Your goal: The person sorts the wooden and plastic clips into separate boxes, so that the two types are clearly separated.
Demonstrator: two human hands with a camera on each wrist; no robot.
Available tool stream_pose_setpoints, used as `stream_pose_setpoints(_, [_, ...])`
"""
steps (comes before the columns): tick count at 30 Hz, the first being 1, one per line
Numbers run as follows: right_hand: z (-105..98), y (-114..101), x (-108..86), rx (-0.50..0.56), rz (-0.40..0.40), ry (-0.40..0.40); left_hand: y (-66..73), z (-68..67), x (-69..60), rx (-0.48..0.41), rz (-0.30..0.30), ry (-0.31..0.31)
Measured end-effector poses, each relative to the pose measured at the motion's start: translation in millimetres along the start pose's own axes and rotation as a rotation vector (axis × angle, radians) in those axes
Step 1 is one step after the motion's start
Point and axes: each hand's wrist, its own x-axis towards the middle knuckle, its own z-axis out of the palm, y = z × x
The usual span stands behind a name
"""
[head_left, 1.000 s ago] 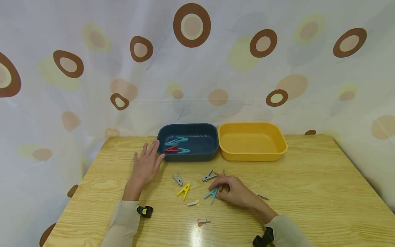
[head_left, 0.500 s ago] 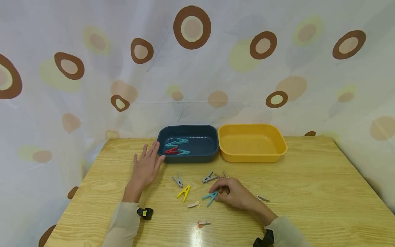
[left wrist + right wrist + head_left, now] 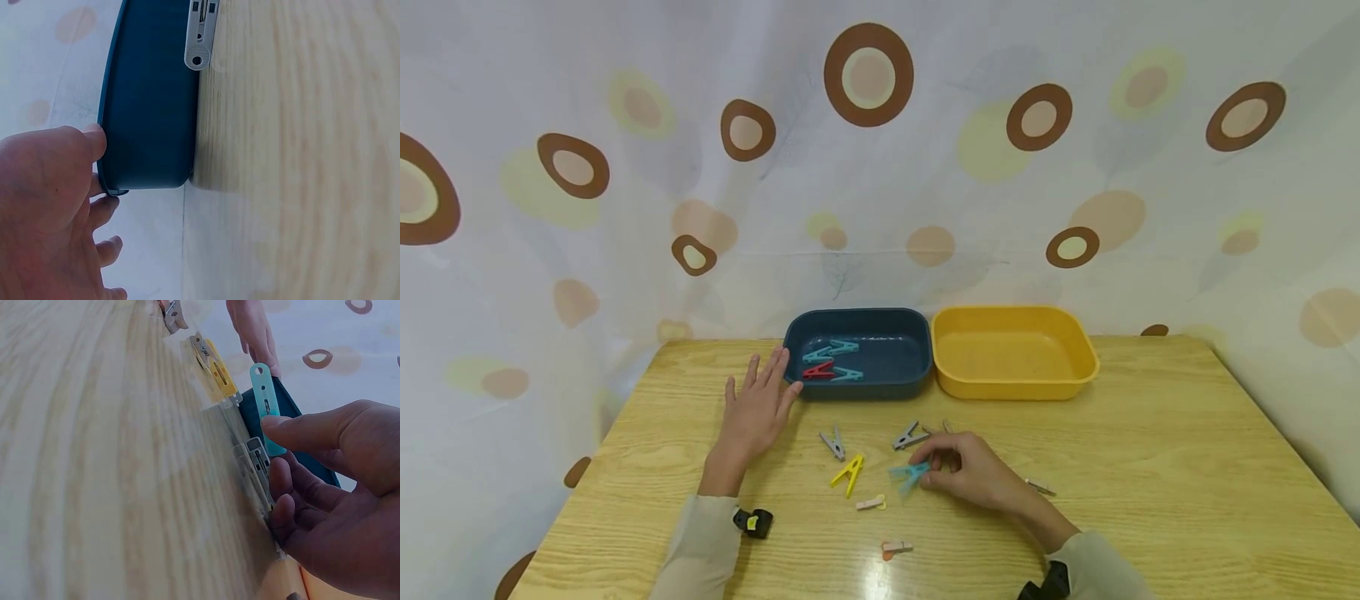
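Note:
My right hand [image 3: 973,471] pinches a light-blue clothespin [image 3: 910,473] between thumb and fingers, above the middle of the table. The clothespin looks blurred in the head view; in the right wrist view the thumb presses its side. At the dark blue basin [image 3: 880,390] my left hand [image 3: 751,421] touches the left end with spread fingers, thumb at the rim in the left wrist view. A red clothespin [image 3: 817,371] and several light-blue ones lie in that basin. Near the right hand are a grey clothespin [image 3: 910,437] and a yellow clothespin [image 3: 848,475].
A yellow basin [image 3: 1015,389] stands against the blue one's right side. Another grey clothespin [image 3: 833,443] lies left of the yellow one. Small wooden pegs [image 3: 871,503] are scattered about the wooden table [image 3: 1180,467]. A patterned cloth [image 3: 880,200] hangs behind.
The light-blue clothespin has turned in my right hand's fingers, its legs swinging further left. The right hand has barely moved, and the left hand stays at the basin.

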Motion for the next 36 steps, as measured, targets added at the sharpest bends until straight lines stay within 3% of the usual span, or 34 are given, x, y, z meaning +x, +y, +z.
stream_pose_setpoints(8, [-2.3,-9.5,5.3,0.018,0.019,0.043,1.3,-0.1,1.1,0.004,-0.001,0.004])
stream_pose_setpoints(16, [-8.7,-19.6,19.4,0.008,-0.021,0.084,0.2,2.5,1.4,0.02,-0.004,0.008])
stream_pose_setpoints(22, [-13.2,-26.1,34.0,-0.023,-0.07,0.13,-1.0,4.0,1.9,0.023,-0.005,0.023])
stream_pose_setpoints(36, [-22.6,-38.0,77.2,-0.072,-0.098,0.232,1.0,1.1,0.4,0.021,-0.006,0.015])
